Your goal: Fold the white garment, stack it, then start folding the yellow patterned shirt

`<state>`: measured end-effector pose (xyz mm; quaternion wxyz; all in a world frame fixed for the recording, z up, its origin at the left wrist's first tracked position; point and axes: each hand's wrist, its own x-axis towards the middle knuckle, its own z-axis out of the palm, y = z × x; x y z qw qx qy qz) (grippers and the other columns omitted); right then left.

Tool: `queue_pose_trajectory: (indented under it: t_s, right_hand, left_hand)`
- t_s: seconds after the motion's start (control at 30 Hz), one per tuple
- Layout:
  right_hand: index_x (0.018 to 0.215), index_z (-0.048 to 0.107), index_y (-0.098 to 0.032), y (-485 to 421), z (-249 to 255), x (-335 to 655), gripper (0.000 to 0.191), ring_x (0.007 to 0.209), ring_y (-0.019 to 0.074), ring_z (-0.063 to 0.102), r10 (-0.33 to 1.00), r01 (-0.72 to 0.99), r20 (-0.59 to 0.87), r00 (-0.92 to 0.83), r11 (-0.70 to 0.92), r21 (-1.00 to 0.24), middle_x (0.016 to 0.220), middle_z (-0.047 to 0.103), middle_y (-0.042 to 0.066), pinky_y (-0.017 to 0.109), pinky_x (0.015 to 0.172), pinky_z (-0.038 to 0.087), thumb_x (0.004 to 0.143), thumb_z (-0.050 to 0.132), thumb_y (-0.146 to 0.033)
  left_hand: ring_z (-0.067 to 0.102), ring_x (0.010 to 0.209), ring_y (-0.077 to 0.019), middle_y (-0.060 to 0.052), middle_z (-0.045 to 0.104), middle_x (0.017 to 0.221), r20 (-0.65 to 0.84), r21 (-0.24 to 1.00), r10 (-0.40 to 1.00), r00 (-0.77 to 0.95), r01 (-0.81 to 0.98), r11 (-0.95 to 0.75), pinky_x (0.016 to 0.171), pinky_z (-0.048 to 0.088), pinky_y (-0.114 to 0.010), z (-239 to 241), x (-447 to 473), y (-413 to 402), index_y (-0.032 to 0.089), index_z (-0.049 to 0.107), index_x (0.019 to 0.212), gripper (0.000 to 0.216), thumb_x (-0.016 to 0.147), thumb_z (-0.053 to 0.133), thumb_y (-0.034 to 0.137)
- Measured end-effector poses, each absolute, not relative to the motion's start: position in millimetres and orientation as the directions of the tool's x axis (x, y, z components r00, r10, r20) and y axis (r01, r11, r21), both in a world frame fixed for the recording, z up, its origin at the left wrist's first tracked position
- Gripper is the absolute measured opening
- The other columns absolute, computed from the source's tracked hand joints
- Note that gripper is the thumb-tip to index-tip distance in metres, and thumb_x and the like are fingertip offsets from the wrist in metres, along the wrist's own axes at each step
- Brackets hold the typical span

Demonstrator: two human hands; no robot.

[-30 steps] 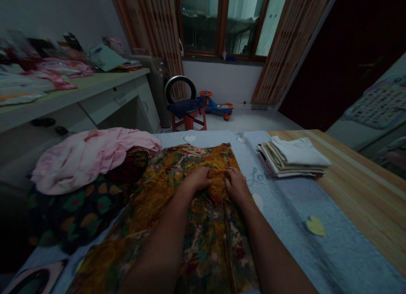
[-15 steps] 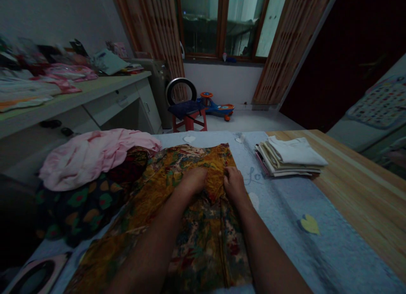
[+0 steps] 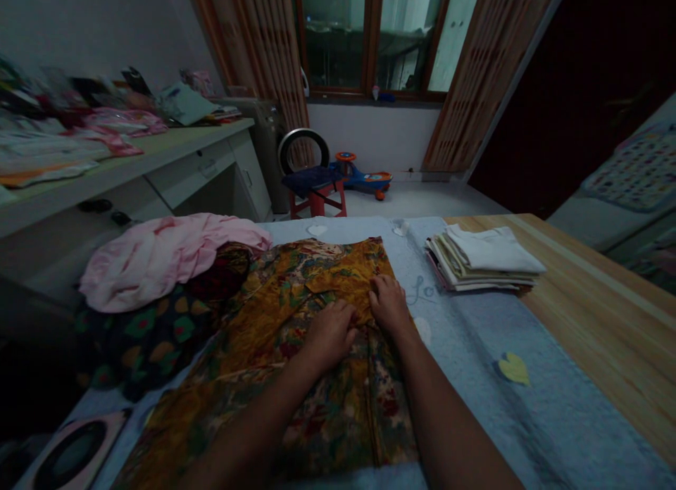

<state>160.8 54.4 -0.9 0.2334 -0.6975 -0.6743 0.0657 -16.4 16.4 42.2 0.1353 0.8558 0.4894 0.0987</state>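
Note:
A mustard-yellow patterned garment (image 3: 311, 405) lies spread out, with red, green and blue blotches and some creases. My left hand (image 3: 332, 331) rests on its middle, fingers slightly bent and apart, pressing on the cloth. Close to the garment's right edge, my right hand (image 3: 389, 303) lies on the fabric with its fingers loosely spread. Both hands touch the cloth from above, and neither visibly grips it. Under the garment is a light blue cover (image 3: 454, 377) with heart shapes and lettering.
Left of the garment sits a heap with pink cloth (image 3: 158, 261) and dark patterned cloth (image 3: 142, 335). A folded stack of clothes (image 3: 483, 258) lies at right, near the bare wood (image 3: 591, 293). At lower left is a pink-framed round object (image 3: 74, 451). A red stool (image 3: 320, 201) stands beyond.
My left hand has moved toward me and its fingers have loosened. The bunched fabric between the hands lies flatter. My right hand has barely shifted.

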Motion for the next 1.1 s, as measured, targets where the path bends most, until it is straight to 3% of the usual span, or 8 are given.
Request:
queue_pose_trajectory:
  t_s: [0.3, 0.5, 0.6, 0.8, 1.1]
  right_hand:
    - [0.114, 0.061, -0.023, 56, -6, 163, 0.027, 0.116, 0.0275, 0.05, 0.954, 0.897, 0.292, 0.069, 0.069, -0.436, 0.125, 0.06, 0.01, 0.041, 0.098, 0.039, 0.087, 0.055, -0.02]
    - [0.115, 0.062, -0.022, 57, -7, 163, 0.029, 0.117, 0.0273, 0.05, 0.957, 0.888, 0.283, 0.071, 0.069, -0.454, 0.125, 0.06, 0.011, 0.041, 0.098, 0.039, 0.088, 0.054, -0.02]
    - [0.114, 0.063, -0.022, 58, -8, 164, 0.027, 0.117, 0.0263, 0.05, 0.957, 0.876, 0.28, 0.077, 0.07, -0.477, 0.124, 0.061, 0.01, 0.041, 0.098, 0.039, 0.089, 0.052, -0.02]
    - [0.11, 0.064, -0.019, 65, -17, 169, 0.031, 0.11, 0.0218, 0.054, 0.931, 0.8, 0.335, 0.142, 0.091, -0.593, 0.115, 0.064, 0.01, 0.035, 0.097, 0.042, 0.09, 0.041, -0.012]
    - [0.11, 0.065, -0.017, 67, -20, 170, 0.043, 0.109, 0.0234, 0.055, 0.903, 0.744, 0.394, 0.175, 0.141, -0.653, 0.113, 0.063, 0.012, 0.038, 0.098, 0.045, 0.077, 0.04, -0.004]
  left_hand:
    - [0.057, 0.093, -0.0219, -0.005, 0.061, 0.093, 0.129, 0.571, 0.848, 0.515, 0.66, -0.488, 0.082, 0.044, -0.033, 35, -28, 23, 0.02, 0.06, 0.085, 0.002, 0.084, 0.059, 0.02]
    - [0.056, 0.092, -0.0214, -0.005, 0.062, 0.093, 0.212, 0.569, 0.775, 0.595, 0.57, -0.593, 0.081, 0.043, -0.032, 32, -23, 18, 0.02, 0.059, 0.084, 0.0, 0.084, 0.06, 0.02]
    - [0.056, 0.089, -0.0207, -0.005, 0.063, 0.089, 0.238, 0.594, 0.776, 0.583, 0.545, -0.592, 0.081, 0.044, -0.032, 32, -20, 17, 0.02, 0.059, 0.084, 0.011, 0.091, 0.051, 0.024]
    - [0.059, 0.087, -0.0194, -0.005, 0.063, 0.086, 0.273, 0.662, 0.831, 0.484, 0.532, -0.528, 0.08, 0.045, -0.031, 36, -19, 16, 0.02, 0.059, 0.083, 0.021, 0.096, 0.043, 0.028]
    - [0.062, 0.077, -0.0167, -0.001, 0.065, 0.08, 0.255, 0.735, 0.913, 0.318, 0.55, -0.397, 0.073, 0.045, -0.028, 36, -16, 11, 0.021, 0.059, 0.084, 0.012, 0.09, 0.051, 0.026]
